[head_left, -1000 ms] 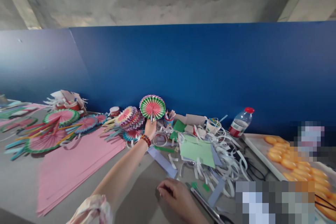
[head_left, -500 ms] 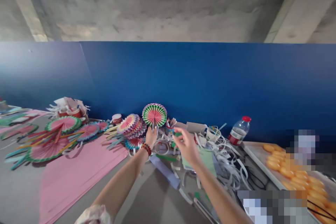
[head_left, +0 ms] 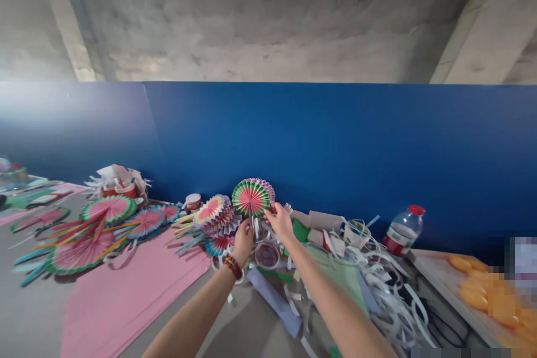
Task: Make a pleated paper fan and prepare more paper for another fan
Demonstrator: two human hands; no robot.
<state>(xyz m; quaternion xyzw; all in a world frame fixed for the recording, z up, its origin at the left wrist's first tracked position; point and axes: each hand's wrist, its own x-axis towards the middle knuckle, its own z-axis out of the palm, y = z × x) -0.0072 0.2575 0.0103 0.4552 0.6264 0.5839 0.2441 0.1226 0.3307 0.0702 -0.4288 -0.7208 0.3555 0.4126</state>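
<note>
Here, left hand (head_left: 244, 241) gripping pleated fan (head_left: 250, 198) by handle (head_left: 250, 217), right hand (head_left: 280, 222) at fan's right edge, finger closure indeterminate, pink sheets (head_left: 138, 296) left of fan.

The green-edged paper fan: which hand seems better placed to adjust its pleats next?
Probably the right hand: it is at the paper fan's lower right edge, near the pleats. The left hand grips the handle below, so it seems better suited to steadying.
</note>
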